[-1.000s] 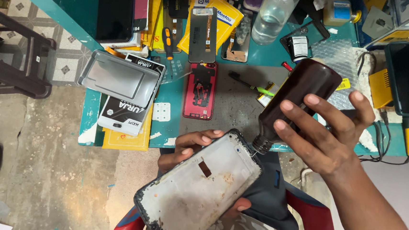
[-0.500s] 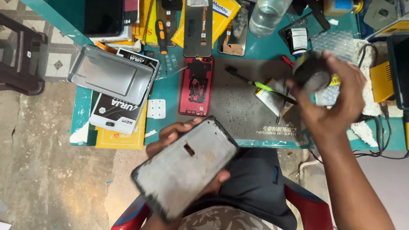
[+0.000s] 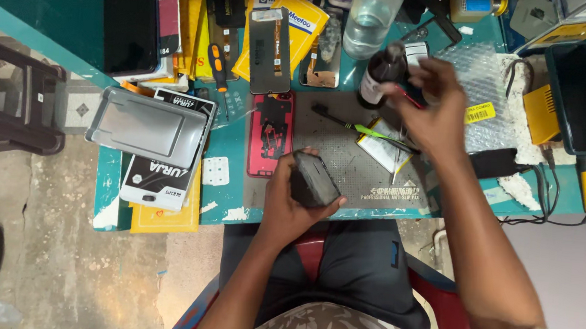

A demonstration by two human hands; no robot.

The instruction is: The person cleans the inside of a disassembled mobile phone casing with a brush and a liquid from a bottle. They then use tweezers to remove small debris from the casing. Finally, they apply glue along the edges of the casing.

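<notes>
My left hand (image 3: pixel 290 202) grips a dark phone panel (image 3: pixel 314 180) over the table's front edge, tilted so that I see it nearly edge-on. My right hand (image 3: pixel 434 109) reaches across the grey work mat (image 3: pixel 348 161), its fingers curled against the neck and side of a dark brown bottle (image 3: pixel 380 73) that stands upright at the mat's far edge. Between the hands lie a green-handled tool (image 3: pixel 371 130) and a flat white part (image 3: pixel 382 150). A red phone body (image 3: pixel 271 132) lies open on the mat's left side.
Behind the mat are a clear plastic bottle (image 3: pixel 372 15), a dark display panel (image 3: pixel 270 49), an orange screwdriver (image 3: pixel 217 66) and yellow packets. A grey tray (image 3: pixel 148 128) sits at the left, a black device (image 3: pixel 580 95) with cables at the right. A dark chair (image 3: pixel 7 117) stands on the floor, left.
My right hand carried the brown bottle from over the panel to the mat's far edge and stood it upright. My left hand swung the panel up from my lap to the table edge.
</notes>
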